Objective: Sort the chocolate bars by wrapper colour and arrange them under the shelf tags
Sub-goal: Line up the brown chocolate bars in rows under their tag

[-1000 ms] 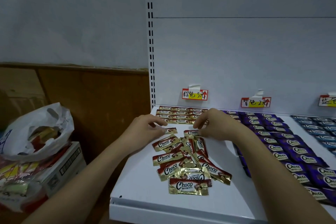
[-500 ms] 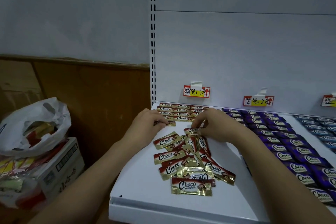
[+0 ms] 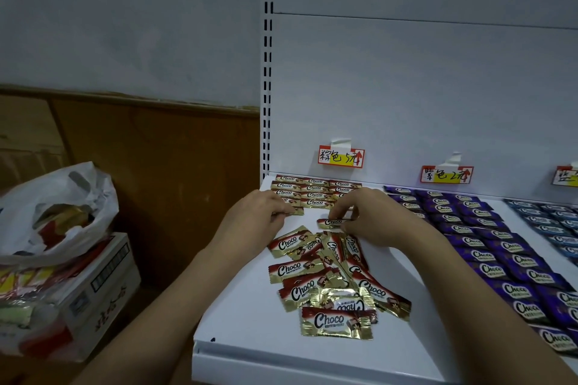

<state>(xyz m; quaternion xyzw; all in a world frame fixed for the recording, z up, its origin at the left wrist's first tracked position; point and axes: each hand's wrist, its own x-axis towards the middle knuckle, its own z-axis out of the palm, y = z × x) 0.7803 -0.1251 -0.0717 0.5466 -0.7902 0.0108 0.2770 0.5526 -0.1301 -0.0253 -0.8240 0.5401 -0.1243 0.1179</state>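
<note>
A loose heap of red-and-gold Choco bars point(image 3: 331, 278) lies on the white shelf point(image 3: 250, 331). Tidy rows of the same bars point(image 3: 316, 191) sit at the back under the left tag point(image 3: 341, 157). My left hand point(image 3: 253, 216) pinches one red-gold bar point(image 3: 294, 212) at the front of those rows. My right hand point(image 3: 369, 216) holds another red-gold bar point(image 3: 332, 222) just behind the heap. Purple bars point(image 3: 488, 241) fill the area under the middle tag point(image 3: 446, 174). Blue bars point(image 3: 553, 222) lie at the far right under a third tag point(image 3: 567, 176).
A white plastic bag point(image 3: 59, 212) with more wrapped sweets rests on a cardboard box point(image 3: 103, 287) on the floor at the left. A wooden panel point(image 3: 162, 172) stands behind it. The slotted shelf upright point(image 3: 267, 72) rises at the shelf's left edge.
Both hands have carried their bars a little farther back toward the tidy rows. The left bar now touches the front row.
</note>
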